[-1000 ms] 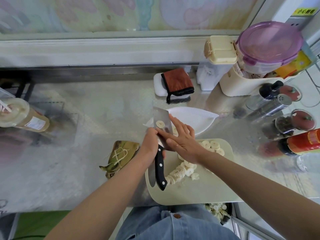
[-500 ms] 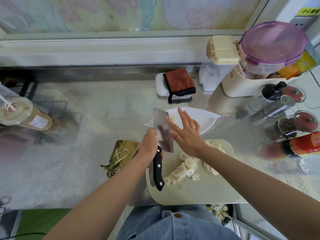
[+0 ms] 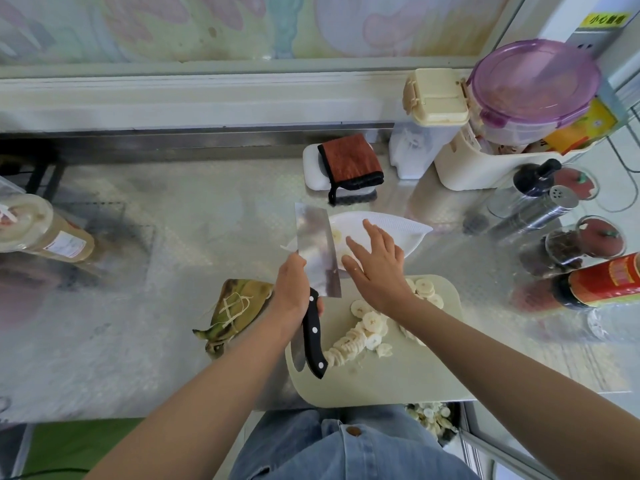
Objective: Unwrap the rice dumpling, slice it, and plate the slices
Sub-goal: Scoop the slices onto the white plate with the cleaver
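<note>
A leaf-wrapped rice dumpling (image 3: pixel 237 311), tied with pale string, lies on the steel counter left of the pale green cutting board (image 3: pixel 391 372). Several round white slices (image 3: pixel 363 327) lie scattered on the board. My left hand (image 3: pixel 292 289) grips a cleaver (image 3: pixel 317 254) by its black handle, the blade raised flat over the left end of a white leaf-shaped plate (image 3: pixel 405 226). One slice (image 3: pixel 336 235) shows on the plate beside the blade. My right hand (image 3: pixel 375 265) hovers over the plate with fingers straight, right of the blade.
A folded brown cloth on a white block (image 3: pixel 349 168) sits behind the plate. Jars, shakers and a red bottle (image 3: pixel 602 282) crowd the right side. A lidded drink cup (image 3: pixel 38 230) lies at far left. The counter's front edge runs just below the board.
The cleaver and both hands moved away from me, from the board's far edge to over the plate. The slice that rode on the blade is now off it, and my right hand has lifted from the blade.
</note>
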